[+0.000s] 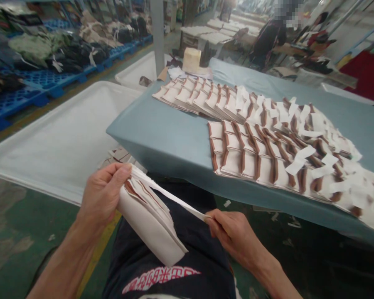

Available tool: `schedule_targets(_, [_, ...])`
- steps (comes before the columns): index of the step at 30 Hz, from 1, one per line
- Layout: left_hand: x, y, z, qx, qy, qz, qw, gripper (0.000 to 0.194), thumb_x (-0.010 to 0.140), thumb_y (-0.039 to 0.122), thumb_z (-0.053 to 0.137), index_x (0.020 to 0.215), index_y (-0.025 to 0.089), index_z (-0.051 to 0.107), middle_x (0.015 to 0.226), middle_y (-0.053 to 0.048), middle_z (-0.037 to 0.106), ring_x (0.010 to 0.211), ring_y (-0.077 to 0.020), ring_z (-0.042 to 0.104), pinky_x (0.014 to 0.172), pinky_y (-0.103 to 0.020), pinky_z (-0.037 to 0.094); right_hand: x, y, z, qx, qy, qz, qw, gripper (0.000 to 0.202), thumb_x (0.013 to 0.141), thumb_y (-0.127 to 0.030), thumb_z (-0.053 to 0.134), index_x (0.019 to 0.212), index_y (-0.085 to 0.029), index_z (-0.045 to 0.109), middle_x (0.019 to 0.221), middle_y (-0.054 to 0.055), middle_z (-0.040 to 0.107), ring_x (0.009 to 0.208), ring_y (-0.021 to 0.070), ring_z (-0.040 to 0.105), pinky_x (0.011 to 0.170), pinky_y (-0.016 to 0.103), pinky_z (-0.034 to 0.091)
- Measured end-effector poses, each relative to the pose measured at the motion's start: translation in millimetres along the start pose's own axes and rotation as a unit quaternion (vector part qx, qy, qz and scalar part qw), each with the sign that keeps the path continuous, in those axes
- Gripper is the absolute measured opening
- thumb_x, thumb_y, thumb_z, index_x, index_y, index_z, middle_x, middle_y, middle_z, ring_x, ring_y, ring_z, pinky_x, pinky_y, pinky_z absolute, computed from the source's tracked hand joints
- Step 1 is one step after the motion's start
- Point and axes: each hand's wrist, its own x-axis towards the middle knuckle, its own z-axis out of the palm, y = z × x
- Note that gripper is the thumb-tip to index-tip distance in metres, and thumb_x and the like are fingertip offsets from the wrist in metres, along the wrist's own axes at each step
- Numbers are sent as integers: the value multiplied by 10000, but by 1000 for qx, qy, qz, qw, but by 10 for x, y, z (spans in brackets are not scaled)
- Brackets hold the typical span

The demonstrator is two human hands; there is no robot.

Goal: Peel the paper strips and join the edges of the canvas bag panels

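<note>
My left hand (104, 193) is closed on one end of a bundle of cream fabric pieces (152, 226) with brown edges showing between the layers. The bundle hangs tilted down to the right over my lap. A white cloth strip (171, 196) runs taut from the left thumb and fingers to my right hand (229, 230), which pinches its far end. Whether the strip passes around the bundle is hidden by my left fingers. Ahead of both hands, rows of similar cream and brown pieces (249, 155) lie overlapped on a blue-covered table (162, 137).
A large white bin (59, 124) stands left of the table, with some cream pieces (118, 154) near its right side. Short white strips (301, 160) lie over the rows. Blue pallets (50, 87) hold fabric heaps at the back left. A person (268, 39) is at the far right.
</note>
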Motion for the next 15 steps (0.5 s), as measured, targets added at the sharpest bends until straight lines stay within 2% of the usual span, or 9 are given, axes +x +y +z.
schedule_targets(3, [-76,17,-37,17,-34,9,999,381,745,523,887,761,185,711,561,27,660,470,-138,541,437,-217,426,-78,332,99,-22,28,56,998,413,1153,-475,518,923,-238,766,681,46,766,571,201,705,594,303,451])
schedule_targets(5, [-131,35,-66,31,-63,19,997,382,770,529,884,746,179,732,564,13,660,472,-138,536,432,-215,406,-113,494,139,-26,39,82,996,476,1145,-513,519,810,-246,728,620,29,740,520,212,692,556,307,429])
schedule_targets(7, [-179,59,-82,50,-104,44,992,369,833,522,850,740,177,758,567,13,638,472,-129,508,422,-208,372,-103,527,148,-21,69,108,992,520,1119,-536,561,693,-248,644,538,2,668,451,198,629,517,301,396])
schedule_targets(9, [-213,85,-81,76,-141,81,984,385,901,518,797,721,180,771,577,14,611,492,-122,484,427,-199,353,-16,416,131,9,113,131,985,503,1075,-545,622,672,-245,621,548,2,661,475,193,620,523,296,430])
schedule_targets(11, [-234,111,-65,101,-159,109,976,409,938,525,769,715,183,780,588,9,605,513,-125,485,439,-195,356,161,198,101,71,140,125,980,381,1046,-503,658,789,-226,715,713,42,769,644,218,719,644,311,553])
schedule_targets(13, [-250,132,-45,121,-172,115,971,452,967,567,752,729,185,797,594,-5,627,528,-140,518,451,-201,380,402,-62,65,133,160,71,975,261,1014,-458,702,1009,-215,798,984,88,857,890,251,791,851,357,619])
schedule_targets(15, [-271,149,-32,120,-172,104,972,528,985,650,732,758,182,824,599,-30,670,522,-165,566,451,-222,412,651,-304,36,198,139,7,970,334,984,-468,753,1200,-218,799,1192,107,856,1099,276,787,1008,400,606])
